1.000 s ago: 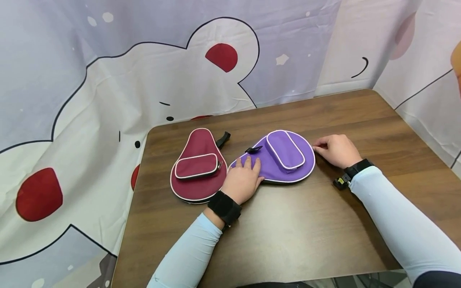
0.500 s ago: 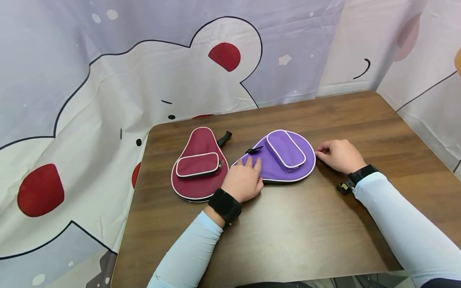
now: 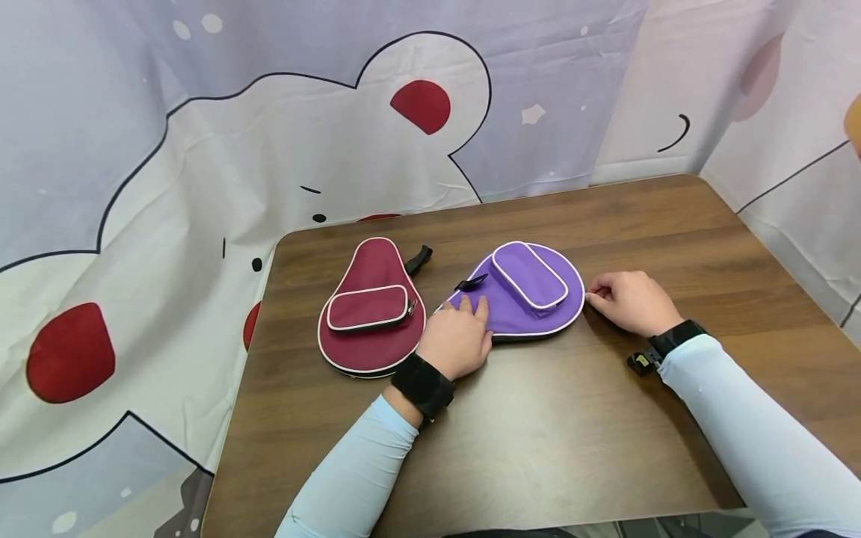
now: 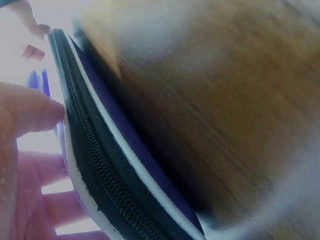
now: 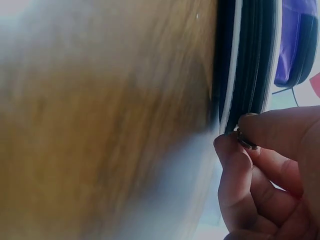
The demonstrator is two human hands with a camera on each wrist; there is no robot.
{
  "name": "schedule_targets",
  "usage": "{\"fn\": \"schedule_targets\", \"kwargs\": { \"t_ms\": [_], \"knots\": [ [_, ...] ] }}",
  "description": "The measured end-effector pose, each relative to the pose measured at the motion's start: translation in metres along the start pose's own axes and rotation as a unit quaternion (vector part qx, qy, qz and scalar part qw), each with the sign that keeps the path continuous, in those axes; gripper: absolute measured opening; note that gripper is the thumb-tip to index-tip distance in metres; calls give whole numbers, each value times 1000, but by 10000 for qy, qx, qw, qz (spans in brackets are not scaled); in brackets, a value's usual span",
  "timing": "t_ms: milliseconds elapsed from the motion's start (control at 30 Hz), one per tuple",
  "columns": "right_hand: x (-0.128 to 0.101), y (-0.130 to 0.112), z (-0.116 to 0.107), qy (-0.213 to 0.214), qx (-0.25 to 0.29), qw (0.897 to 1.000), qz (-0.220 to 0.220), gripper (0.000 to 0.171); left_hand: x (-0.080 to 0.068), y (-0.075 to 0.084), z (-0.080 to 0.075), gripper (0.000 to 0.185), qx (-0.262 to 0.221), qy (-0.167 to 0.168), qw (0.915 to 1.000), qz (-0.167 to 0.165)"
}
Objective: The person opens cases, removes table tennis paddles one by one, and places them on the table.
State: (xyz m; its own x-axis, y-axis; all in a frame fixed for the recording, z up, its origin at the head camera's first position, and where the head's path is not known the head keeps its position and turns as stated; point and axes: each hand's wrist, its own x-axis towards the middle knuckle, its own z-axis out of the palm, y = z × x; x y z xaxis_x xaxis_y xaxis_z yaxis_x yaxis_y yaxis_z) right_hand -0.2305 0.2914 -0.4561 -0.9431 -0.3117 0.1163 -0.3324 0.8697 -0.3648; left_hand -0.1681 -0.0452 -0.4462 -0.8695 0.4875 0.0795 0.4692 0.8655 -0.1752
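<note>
A purple paddle-shaped zip case (image 3: 514, 312) with white piping lies flat on the table, its wide end to the right. My left hand (image 3: 454, 340) rests on its narrow end, fingers spread over the fabric and thumb at the near edge. In the left wrist view the black zipper (image 4: 100, 160) runs closed along the side wall beside the thumb. My right hand (image 3: 632, 302) is at the wide end, where thumb and forefinger pinch the small metal zipper pull (image 5: 247, 142). A black strap (image 3: 471, 283) lies across the far edge of the case.
Left of the purple case lies a dark red case (image 3: 366, 347) of the same shape, with a front pocket and a black strap (image 3: 419, 259). Both cases are on a brown wooden table (image 3: 551, 426). A printed cloth (image 3: 282, 149) hangs behind the table's far edge.
My right hand has moved a little toward me along the rounded end of the purple case, pinching the zipper pull. My left hand has stayed nearly still on the case.
</note>
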Motion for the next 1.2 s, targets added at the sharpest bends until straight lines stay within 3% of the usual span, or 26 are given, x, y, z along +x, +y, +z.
{"fn": "schedule_targets", "kwargs": {
  "t_ms": [333, 633, 933, 1200],
  "knots": [
    [-9, -4, 0, 4, 29, 10000, -56, 13, -1, 4, 0, 62, 100, 67, 9999, -72],
    [-13, -9, 3, -6, 155, 9992, -366, 8, -2, 7, 3, 61, 346, 541, 9979, -108],
    [-21, -20, 5, -142, 352, 9981, -487, 7, -1, 5, -2, 62, 401, 451, 9982, 18],
    [-24, -33, 10, -282, 502, 9964, -628, 5, 1, 13, -3, 63, 462, 504, 9976, -74]
  ]
}}
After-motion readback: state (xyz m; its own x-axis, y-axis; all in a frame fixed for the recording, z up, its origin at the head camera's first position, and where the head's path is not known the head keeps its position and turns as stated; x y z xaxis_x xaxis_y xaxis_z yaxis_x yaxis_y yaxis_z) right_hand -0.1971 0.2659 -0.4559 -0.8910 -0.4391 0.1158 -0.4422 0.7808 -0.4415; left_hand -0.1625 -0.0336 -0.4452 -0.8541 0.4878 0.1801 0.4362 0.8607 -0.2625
